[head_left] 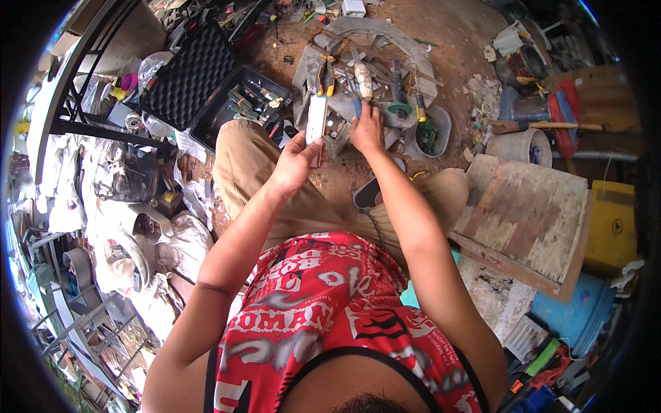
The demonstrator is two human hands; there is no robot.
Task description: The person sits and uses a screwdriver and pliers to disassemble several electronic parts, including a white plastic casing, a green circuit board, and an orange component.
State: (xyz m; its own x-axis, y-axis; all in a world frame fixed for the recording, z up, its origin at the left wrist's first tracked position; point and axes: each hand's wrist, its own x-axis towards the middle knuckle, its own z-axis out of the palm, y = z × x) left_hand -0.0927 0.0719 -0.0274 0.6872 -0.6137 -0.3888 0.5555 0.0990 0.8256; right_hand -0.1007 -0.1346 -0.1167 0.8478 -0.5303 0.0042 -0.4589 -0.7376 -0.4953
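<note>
Thumb and fingers of the left hand (297, 160) are closed around the near end of a slim white rectangular piece of unclear material (317, 118), held out at the near side of a grey, weathered, many-sided frame (413, 52). The right hand (368, 129) is at a blue handle-like object (357, 107); whether it grips or merely touches cannot be told. Good handling means keeping the piece level, fingertips off its far end, and clear of the orange-handled metal pliers (330, 90) just beyond.
</note>
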